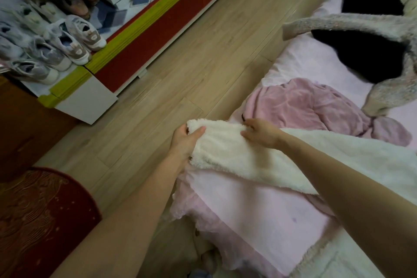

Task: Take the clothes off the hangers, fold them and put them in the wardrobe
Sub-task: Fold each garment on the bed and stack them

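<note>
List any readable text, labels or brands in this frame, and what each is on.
None readable.
Sneakers: side markings too blurred to read.
Boxes behind them: printed shapes only, no legible text.
White fleece, held by left hand and right hand: no tag or label visible.

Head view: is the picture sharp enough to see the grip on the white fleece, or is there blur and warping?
Head view: the left hand and right hand gripping the white fleece garment look fairly sharp; the shoes at upper left are smeared and soft; wide-angle warping bends the floorboards and stretches the forearms; light is soft and even, with no glare.
</note>
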Demonstrator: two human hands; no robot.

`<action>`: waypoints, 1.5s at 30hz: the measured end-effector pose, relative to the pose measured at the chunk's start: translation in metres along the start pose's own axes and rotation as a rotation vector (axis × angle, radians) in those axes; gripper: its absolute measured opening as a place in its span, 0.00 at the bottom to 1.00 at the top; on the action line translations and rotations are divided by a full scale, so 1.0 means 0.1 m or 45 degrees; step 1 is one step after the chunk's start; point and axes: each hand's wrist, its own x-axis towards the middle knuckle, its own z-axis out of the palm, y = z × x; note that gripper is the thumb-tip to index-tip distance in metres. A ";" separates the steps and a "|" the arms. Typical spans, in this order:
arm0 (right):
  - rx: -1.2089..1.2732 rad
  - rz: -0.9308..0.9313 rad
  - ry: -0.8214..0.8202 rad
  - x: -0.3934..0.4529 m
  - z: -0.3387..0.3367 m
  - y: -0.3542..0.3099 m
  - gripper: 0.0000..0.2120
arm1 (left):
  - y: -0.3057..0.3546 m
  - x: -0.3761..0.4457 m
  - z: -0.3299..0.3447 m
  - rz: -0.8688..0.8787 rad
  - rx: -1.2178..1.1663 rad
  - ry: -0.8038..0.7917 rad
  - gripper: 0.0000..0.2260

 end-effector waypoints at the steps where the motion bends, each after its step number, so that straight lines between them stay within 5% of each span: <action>1: -0.051 -0.039 0.040 0.01 -0.02 0.04 0.07 | -0.01 0.02 0.00 0.019 0.052 0.028 0.04; 5: -0.093 -0.137 0.503 0.10 0.02 -0.03 0.03 | -0.01 0.12 0.11 0.185 0.796 0.173 0.13; 9: -0.227 -0.052 0.374 0.13 0.17 0.15 0.09 | 0.13 0.08 0.47 0.346 1.462 0.195 0.26; 15: 0.109 0.098 0.933 -0.59 -0.23 0.95 0.13 | 0.09 -0.03 1.48 0.898 1.611 -0.199 0.18; 23: -0.366 0.633 0.767 -1.31 -0.75 2.54 0.19 | -0.40 -0.31 3.27 1.164 1.759 -0.544 0.20; 29: -0.005 0.588 0.665 -1.29 -0.74 3.02 0.05 | -0.69 -0.22 3.68 1.010 1.939 -0.410 0.20; 35: 0.379 0.507 1.228 -1.24 -0.85 3.00 0.09 | -0.65 -0.21 3.79 1.271 1.766 -0.157 0.12; 38: 0.131 0.645 1.028 -1.17 -0.60 2.99 0.08 | -0.73 -0.15 3.65 1.036 1.925 -0.236 0.26; 42: -0.026 0.651 0.982 -1.20 -0.21 2.62 0.28 | -0.73 -0.08 3.23 0.978 1.989 -0.279 0.30; 45: -0.183 0.590 0.568 -1.17 0.05 2.41 0.29 | -0.61 -0.05 2.86 0.906 2.007 -0.315 0.29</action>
